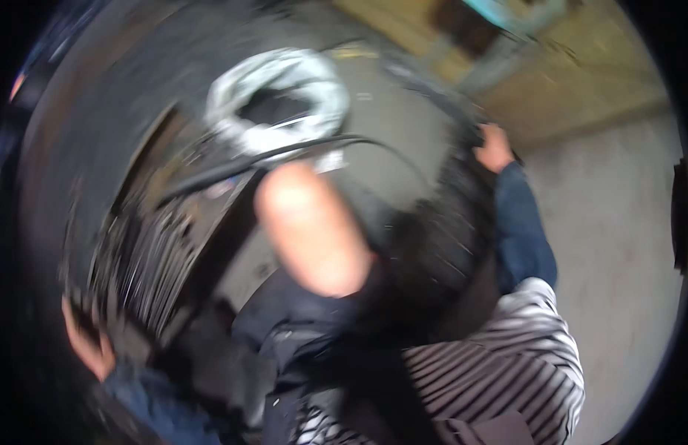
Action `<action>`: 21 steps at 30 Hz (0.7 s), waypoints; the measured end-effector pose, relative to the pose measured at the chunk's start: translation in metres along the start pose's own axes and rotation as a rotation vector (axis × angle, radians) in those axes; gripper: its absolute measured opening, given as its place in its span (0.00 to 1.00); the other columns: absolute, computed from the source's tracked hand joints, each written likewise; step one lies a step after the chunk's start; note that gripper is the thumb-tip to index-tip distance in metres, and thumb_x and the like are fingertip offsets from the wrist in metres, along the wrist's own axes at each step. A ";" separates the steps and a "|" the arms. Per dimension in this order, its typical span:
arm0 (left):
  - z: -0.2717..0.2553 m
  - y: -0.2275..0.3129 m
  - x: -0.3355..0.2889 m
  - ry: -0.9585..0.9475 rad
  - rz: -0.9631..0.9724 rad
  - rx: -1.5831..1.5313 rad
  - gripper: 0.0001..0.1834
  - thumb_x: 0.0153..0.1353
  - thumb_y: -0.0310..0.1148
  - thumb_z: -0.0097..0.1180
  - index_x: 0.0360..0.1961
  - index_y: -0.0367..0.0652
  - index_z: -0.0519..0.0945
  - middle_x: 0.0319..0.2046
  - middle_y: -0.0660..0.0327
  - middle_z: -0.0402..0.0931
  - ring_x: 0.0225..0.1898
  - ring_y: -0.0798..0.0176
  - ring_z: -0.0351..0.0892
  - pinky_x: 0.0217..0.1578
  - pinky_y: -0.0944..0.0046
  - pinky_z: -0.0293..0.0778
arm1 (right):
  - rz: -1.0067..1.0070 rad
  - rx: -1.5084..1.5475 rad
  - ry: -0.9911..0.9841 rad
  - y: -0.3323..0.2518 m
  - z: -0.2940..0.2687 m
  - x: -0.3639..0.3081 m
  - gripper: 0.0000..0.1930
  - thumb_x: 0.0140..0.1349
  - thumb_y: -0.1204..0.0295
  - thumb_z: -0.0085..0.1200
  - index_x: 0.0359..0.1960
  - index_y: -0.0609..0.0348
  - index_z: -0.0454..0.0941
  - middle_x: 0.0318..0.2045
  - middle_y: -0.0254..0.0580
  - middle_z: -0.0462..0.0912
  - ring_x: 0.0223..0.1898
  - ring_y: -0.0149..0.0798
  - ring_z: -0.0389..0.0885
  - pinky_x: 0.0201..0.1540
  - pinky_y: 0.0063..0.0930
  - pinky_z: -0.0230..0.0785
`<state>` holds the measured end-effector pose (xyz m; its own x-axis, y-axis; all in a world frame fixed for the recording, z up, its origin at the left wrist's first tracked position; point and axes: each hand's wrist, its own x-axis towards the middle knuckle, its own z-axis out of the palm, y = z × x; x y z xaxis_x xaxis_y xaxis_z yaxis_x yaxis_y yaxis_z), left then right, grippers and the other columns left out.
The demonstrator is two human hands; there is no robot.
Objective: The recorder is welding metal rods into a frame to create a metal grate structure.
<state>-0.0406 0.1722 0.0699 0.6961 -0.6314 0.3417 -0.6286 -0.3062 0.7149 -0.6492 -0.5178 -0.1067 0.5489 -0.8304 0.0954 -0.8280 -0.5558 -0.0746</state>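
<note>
The whole view is smeared by motion. My left hand (86, 343), in a blue sleeve, grips the lower left edge of a large dark rounded object (129, 245) with pale streaks like metal slats. My right hand (495, 147), also blue-sleeved, is closed over the object's far right rim. On its dark surface lie a white coiled ring (281, 93) and a black cable (284, 152) curving across below the ring. A striped top (507, 363) and dark clothing fill the lower middle, along with a blurred skin-coloured patch; what it is cannot be told.
A pale concrete floor (618, 245) spreads to the right. Tan boards or wall (574, 81) and a light blue bar (507, 15) sit at the top right. The left and lower left rim is dark and unreadable.
</note>
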 end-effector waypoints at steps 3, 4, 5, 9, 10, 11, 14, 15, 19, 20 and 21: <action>0.008 -0.030 0.041 0.450 -0.529 -0.739 0.22 0.70 0.30 0.57 0.64 0.35 0.74 0.57 0.55 0.77 0.57 0.57 0.77 0.62 0.56 0.72 | -0.237 0.206 0.138 -0.087 -0.063 0.041 0.31 0.49 0.80 0.62 0.59 0.61 0.75 0.59 0.57 0.77 0.60 0.55 0.76 0.62 0.43 0.71; -0.004 -0.029 0.044 0.569 -0.536 -0.608 0.19 0.70 0.35 0.58 0.57 0.35 0.79 0.51 0.57 0.81 0.49 0.59 0.82 0.53 0.59 0.78 | -0.333 0.421 0.080 -0.164 -0.080 0.054 0.30 0.49 0.83 0.60 0.59 0.60 0.76 0.57 0.57 0.78 0.59 0.55 0.78 0.59 0.40 0.73; -0.016 -0.028 0.039 0.641 -0.538 -0.482 0.19 0.65 0.34 0.64 0.54 0.34 0.81 0.47 0.58 0.82 0.44 0.61 0.83 0.45 0.61 0.81 | -0.515 0.501 0.104 -0.238 -0.095 0.057 0.30 0.49 0.84 0.59 0.59 0.60 0.76 0.57 0.56 0.79 0.57 0.55 0.79 0.57 0.39 0.73; -0.046 -0.081 0.015 0.882 -0.529 -0.098 0.24 0.59 0.33 0.68 0.53 0.27 0.81 0.43 0.54 0.85 0.40 0.63 0.83 0.42 0.64 0.78 | -1.136 0.760 0.001 -0.484 -0.107 0.029 0.27 0.51 0.84 0.60 0.56 0.57 0.78 0.51 0.57 0.81 0.51 0.55 0.82 0.52 0.42 0.76; -0.057 -0.109 0.005 0.923 -0.492 0.048 0.27 0.57 0.34 0.69 0.54 0.26 0.80 0.46 0.51 0.85 0.45 0.61 0.83 0.49 0.64 0.76 | -1.319 0.715 -0.123 -0.534 -0.109 0.023 0.24 0.51 0.82 0.60 0.54 0.60 0.79 0.45 0.56 0.81 0.46 0.57 0.82 0.49 0.44 0.76; -0.051 -0.115 0.000 0.981 -0.532 0.066 0.27 0.57 0.34 0.69 0.54 0.26 0.80 0.49 0.49 0.84 0.48 0.60 0.82 0.53 0.62 0.74 | -1.401 0.634 -0.240 -0.577 -0.104 0.010 0.20 0.53 0.83 0.58 0.50 0.64 0.79 0.46 0.54 0.81 0.48 0.57 0.81 0.52 0.42 0.75; -0.038 -0.136 -0.001 0.918 -0.727 -0.206 0.26 0.58 0.35 0.68 0.53 0.26 0.82 0.50 0.47 0.84 0.51 0.57 0.81 0.53 0.60 0.73 | -1.617 0.569 -0.309 -0.670 -0.064 -0.017 0.19 0.51 0.80 0.59 0.48 0.64 0.81 0.40 0.52 0.80 0.43 0.56 0.80 0.49 0.45 0.75; -0.036 -0.140 0.002 0.903 -0.705 -0.182 0.27 0.58 0.37 0.67 0.51 0.24 0.81 0.48 0.46 0.84 0.50 0.57 0.81 0.52 0.60 0.74 | -1.624 0.508 -0.339 -0.690 -0.045 -0.023 0.22 0.47 0.81 0.59 0.48 0.64 0.81 0.41 0.52 0.80 0.46 0.55 0.79 0.51 0.44 0.74; -0.022 -0.140 0.011 0.746 -0.790 -0.176 0.29 0.59 0.42 0.66 0.46 0.21 0.81 0.41 0.44 0.84 0.45 0.58 0.81 0.46 0.56 0.74 | -1.536 0.131 -0.467 -0.716 -0.022 -0.030 0.24 0.45 0.81 0.60 0.49 0.61 0.82 0.47 0.52 0.78 0.54 0.56 0.74 0.55 0.47 0.74; -0.024 -0.127 0.011 0.721 -0.822 -0.221 0.28 0.59 0.42 0.66 0.45 0.20 0.81 0.39 0.44 0.84 0.43 0.58 0.81 0.45 0.56 0.74 | -1.546 0.127 -0.466 -0.720 -0.025 -0.032 0.24 0.45 0.82 0.59 0.49 0.61 0.81 0.47 0.53 0.77 0.54 0.57 0.73 0.55 0.47 0.73; -0.030 -0.131 0.007 0.723 -0.806 -0.219 0.28 0.59 0.41 0.66 0.44 0.19 0.81 0.37 0.46 0.84 0.41 0.58 0.81 0.44 0.56 0.74 | -1.565 0.127 -0.463 -0.724 -0.031 -0.039 0.24 0.45 0.82 0.58 0.49 0.62 0.81 0.47 0.54 0.77 0.55 0.58 0.73 0.56 0.46 0.73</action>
<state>0.0566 0.2295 -0.0030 0.9576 0.2840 -0.0474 0.1253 -0.2629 0.9567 -0.0749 -0.0820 -0.0258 0.7996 0.5853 -0.1344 0.5371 -0.7971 -0.2759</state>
